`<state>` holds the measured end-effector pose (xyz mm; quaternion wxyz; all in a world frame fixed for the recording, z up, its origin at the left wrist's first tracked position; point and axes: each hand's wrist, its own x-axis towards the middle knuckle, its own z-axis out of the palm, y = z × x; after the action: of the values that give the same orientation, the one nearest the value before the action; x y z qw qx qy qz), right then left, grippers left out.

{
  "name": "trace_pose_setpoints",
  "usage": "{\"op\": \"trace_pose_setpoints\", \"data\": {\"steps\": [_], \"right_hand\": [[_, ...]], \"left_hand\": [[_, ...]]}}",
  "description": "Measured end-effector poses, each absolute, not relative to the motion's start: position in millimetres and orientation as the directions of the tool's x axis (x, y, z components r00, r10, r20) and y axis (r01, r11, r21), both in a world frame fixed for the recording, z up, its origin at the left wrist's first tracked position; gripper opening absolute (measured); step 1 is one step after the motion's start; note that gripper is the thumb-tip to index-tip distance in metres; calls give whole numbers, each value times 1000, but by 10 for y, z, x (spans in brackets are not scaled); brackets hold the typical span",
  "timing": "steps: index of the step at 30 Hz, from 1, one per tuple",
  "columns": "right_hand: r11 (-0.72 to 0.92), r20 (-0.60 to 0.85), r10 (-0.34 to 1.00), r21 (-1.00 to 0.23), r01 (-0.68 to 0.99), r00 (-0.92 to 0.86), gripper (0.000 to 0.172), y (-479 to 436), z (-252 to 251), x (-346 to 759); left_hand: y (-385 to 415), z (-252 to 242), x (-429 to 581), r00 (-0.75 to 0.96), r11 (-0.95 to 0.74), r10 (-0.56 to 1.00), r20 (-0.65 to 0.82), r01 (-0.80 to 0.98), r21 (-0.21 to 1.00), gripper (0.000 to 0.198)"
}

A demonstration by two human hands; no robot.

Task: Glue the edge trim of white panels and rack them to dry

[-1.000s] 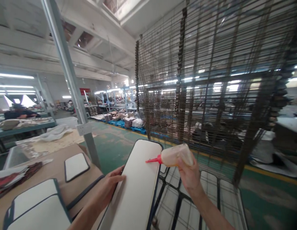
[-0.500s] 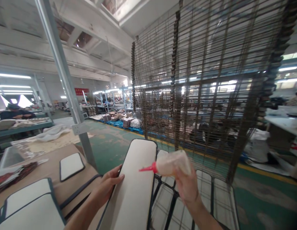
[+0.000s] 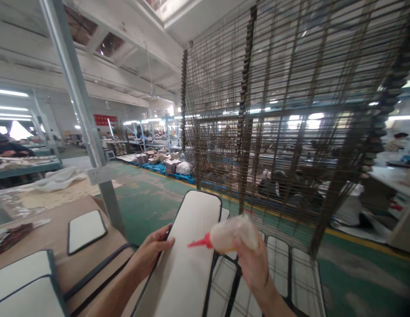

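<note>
Bottle moved down the panel — right hand clasping it, left hand pinching panel's edge — banner illegible.

**Held panel between table and rack**

The left hand is at the left edge of the held panel. Right of that panel, the right hand holds the bottle, its nozzle over the panel. Left of the panel is the table, bearing a loose panel. Beyond the panel: leftward, the post; rightward, the rack. Lower panels lie to its right.
</note>
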<state>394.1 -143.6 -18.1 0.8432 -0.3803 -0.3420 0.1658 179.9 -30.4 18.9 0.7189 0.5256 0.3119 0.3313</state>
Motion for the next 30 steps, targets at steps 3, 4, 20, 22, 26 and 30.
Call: {"op": "trace_pose_setpoints", "data": {"steps": [3, 4, 20, 22, 26, 30], "right_hand": [[672, 433, 456, -740, 17, 778, 53, -1061, 232, 4238], [672, 438, 453, -740, 25, 777, 52, -983, 285, 4262], [571, 392, 453, -817, 78, 801, 54, -403, -100, 4217], [538, 360, 549, -843, 11, 754, 54, -426, -310, 4066], [457, 233, 721, -868, -194, 652, 63, -565, -684, 3762], [550, 261, 485, -833, -59, 834, 57, -379, -412, 4079]], "left_hand": [[-220, 193, 1900, 644, 251, 756, -117, -120, 960, 60], [-175, 202, 1931, 647, 259, 752, -125, -115, 959, 60], [779, -30, 2051, 646, 282, 748, -152, -101, 954, 60], [887, -85, 2046, 599, 301, 779, -183, -103, 948, 62], [1091, -241, 2014, 555, 387, 785, -276, -90, 918, 69], [1164, -347, 2070, 591, 436, 748, -301, -97, 895, 67]]}}
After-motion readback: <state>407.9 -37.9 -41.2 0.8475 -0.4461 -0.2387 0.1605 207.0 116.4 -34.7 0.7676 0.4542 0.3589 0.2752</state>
